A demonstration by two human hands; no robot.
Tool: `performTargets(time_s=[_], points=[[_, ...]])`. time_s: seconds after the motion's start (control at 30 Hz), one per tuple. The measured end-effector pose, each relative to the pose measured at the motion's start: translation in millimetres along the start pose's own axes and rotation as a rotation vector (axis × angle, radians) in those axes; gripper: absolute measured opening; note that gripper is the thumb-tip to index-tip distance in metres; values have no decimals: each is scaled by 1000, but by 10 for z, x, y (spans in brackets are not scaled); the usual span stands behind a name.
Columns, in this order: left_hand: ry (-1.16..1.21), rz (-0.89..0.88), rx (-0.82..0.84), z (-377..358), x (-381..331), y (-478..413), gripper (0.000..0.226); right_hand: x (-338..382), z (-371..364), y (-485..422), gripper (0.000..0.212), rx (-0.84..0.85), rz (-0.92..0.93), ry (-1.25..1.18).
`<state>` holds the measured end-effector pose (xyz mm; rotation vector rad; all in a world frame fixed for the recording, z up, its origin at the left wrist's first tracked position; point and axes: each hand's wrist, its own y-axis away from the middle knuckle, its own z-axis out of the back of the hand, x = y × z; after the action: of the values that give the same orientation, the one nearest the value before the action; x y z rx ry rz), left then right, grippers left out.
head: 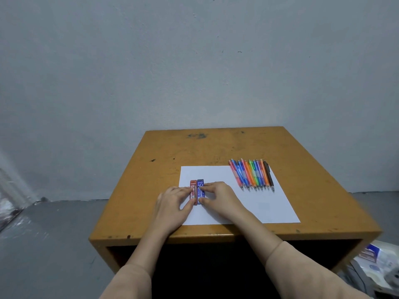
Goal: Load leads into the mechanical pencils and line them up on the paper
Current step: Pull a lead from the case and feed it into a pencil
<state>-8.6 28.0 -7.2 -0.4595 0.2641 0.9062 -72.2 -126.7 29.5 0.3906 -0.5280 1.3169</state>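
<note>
Two lead cases are being held side by side, touching, on the left part of the white paper [254,203]. The red lead case [192,187] is being pinched between the curved fingertips and thumb of the left hand [172,203], and the blue lead case [201,193] is being pinched likewise by the right hand [220,197]. A close row of coloured mechanical pencils [251,174] is being borne by the paper's far right corner on the orange tabletop [194,152], well apart from both hands.

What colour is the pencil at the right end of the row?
The rightmost pencil is dark brownish black, shown best in the head view.
</note>
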Motion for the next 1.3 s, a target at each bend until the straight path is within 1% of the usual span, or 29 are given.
performTargets(time_s=[0.07,0.2,0.3,0.37,0.47,0.6,0.8,0.93,1.03,1.1,1.17,1.3], points=[[19,10,-16,5,-12,-3,52,0,30,10,45,-22,-24,-47],[14,15,-36,11,-34,-34,37,-56,168,55,38,-96,-26,-98],[14,5,-50,54,-170,-138,33,-159,300,75,32,-198,-16,-123],[58,-30,-60,65,-313,-251,31,-239,394,64,31,-257,-50,-132],[118,-72,-35,13,-536,-428,30,-384,550,11,31,-317,-114,-115],[115,-94,44,-110,-827,-674,34,-653,729,-122,34,-357,-212,-63],[93,-167,176,-310,-1092,-1050,39,-1011,851,-333,44,-384,-369,-45],[55,-219,285,-415,-1181,-1200,43,-1135,869,-399,47,-357,-418,-28],[-31,-313,379,-504,-1173,-1256,46,-1180,862,-440,47,-309,-426,-26],[-88,-383,444,-544,-1136,-1281,45,-1191,836,-453,43,-269,-423,11],[-108,-416,497,-555,-1096,-1292,45,-1191,810,-446,39,-250,-410,39],[-137,-441,509,-505,-1021,-1249,44,-1158,744,-399,36,-283,-383,21]])
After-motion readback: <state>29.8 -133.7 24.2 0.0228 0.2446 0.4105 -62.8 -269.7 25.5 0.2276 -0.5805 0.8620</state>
